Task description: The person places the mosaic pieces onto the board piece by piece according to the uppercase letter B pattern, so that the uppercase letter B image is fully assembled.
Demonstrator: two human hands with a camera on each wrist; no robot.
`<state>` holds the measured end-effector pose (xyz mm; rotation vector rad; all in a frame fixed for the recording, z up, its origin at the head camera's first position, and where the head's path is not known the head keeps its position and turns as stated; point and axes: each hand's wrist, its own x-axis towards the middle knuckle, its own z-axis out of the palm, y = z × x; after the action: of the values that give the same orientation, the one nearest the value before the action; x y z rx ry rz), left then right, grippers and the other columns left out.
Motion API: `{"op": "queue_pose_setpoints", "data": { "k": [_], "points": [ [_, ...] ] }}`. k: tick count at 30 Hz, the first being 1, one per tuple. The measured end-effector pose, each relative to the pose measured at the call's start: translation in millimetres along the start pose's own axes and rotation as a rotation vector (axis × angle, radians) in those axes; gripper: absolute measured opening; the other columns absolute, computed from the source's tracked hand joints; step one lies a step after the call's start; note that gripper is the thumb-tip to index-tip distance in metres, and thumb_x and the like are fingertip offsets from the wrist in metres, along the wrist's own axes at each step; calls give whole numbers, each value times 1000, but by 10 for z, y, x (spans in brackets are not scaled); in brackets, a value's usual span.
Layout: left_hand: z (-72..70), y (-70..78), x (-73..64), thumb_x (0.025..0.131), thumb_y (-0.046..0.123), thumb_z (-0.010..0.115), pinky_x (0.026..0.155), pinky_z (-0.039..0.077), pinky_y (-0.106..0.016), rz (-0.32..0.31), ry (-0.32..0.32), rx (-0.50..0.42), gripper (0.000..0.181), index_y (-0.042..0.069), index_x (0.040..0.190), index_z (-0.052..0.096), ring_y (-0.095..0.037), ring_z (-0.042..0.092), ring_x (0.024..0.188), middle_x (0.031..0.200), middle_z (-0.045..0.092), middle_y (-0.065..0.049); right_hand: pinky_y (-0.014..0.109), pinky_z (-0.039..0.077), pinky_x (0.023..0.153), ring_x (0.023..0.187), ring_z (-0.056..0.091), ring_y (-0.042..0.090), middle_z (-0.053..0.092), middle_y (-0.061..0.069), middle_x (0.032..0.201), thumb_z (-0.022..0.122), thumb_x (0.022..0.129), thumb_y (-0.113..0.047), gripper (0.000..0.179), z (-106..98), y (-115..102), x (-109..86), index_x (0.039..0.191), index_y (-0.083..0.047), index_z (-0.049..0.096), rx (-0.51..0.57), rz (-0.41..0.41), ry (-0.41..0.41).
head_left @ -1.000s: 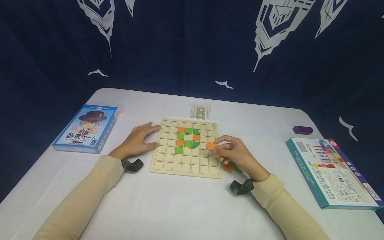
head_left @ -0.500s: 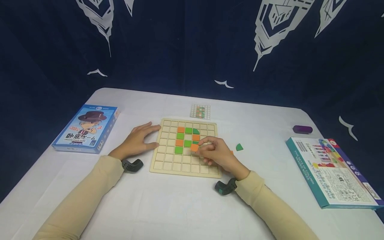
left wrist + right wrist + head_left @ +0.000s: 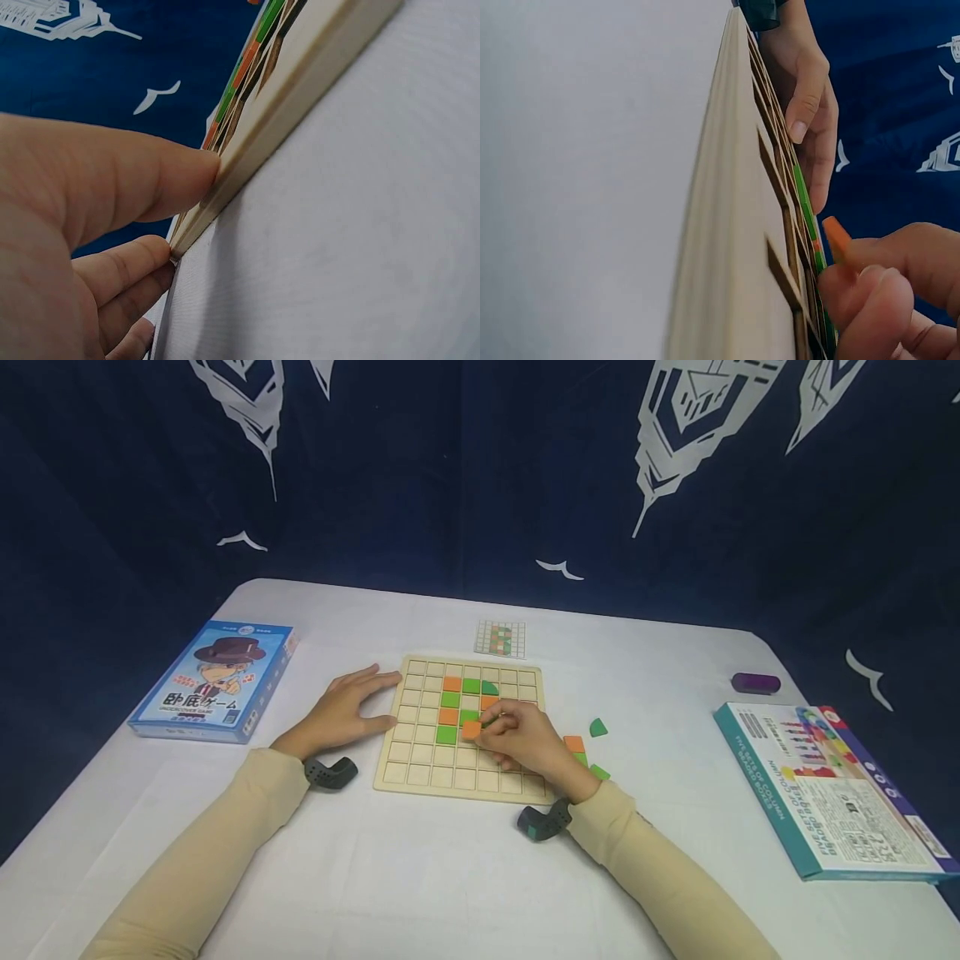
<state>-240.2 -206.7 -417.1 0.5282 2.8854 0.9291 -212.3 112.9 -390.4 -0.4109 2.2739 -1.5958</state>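
Note:
A wooden grid board (image 3: 420, 774) lies mid-table, with orange and green square tiles and a dark green rounded tile (image 3: 490, 687) in its cells. My right hand (image 3: 521, 737) pinches an orange square tile (image 3: 471, 731) between thumb and fingertips, close over the cell right of the lowest green tile (image 3: 446, 734). In the right wrist view that orange tile (image 3: 835, 237) is tilted. My left hand (image 3: 339, 712) rests at the board's left edge, its fingers extended. The left wrist view has thumb and fingertips touching the board's side (image 3: 247, 161). Part of the board is hidden under the right hand.
Loose tiles lie right of the board: an orange square (image 3: 573, 743), a dark green quarter-round (image 3: 597, 727) and green pieces (image 3: 599, 772). A small pattern card (image 3: 500, 639) lies behind the board. A blue game box (image 3: 213, 681) stands left, a teal-edged box (image 3: 832, 789) right, near a purple object (image 3: 756, 683).
My right hand has carried the orange tile leftward from the board's right side to over its middle. The loose tiles at the right have come into view. My left hand has stayed put.

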Motion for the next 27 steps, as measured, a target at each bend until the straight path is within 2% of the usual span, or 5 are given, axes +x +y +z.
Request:
{"op": "queue_pose_setpoints", "data": {
  "k": [10, 27],
  "points": [
    [5, -4, 3, 96, 29, 74, 133, 11, -62, 1, -2, -3, 74, 6, 162, 49, -42, 24, 163, 170, 42, -18, 21, 54, 49, 49, 56, 9, 67, 1, 75, 79, 93, -3, 21, 13, -3, 54, 112, 3, 71, -163, 10, -22],
    [-2, 9, -1, 96, 29, 74, 133, 11, -62, -4, -2, -7, 74, 6, 162, 48, -42, 24, 163, 170, 42, -18, 21, 52, 47, 47, 54, 9, 65, 1, 75, 80, 92, 0, 23, 14, -9, 72, 113, 3, 71, -177, 18, -33]
  ]
}}
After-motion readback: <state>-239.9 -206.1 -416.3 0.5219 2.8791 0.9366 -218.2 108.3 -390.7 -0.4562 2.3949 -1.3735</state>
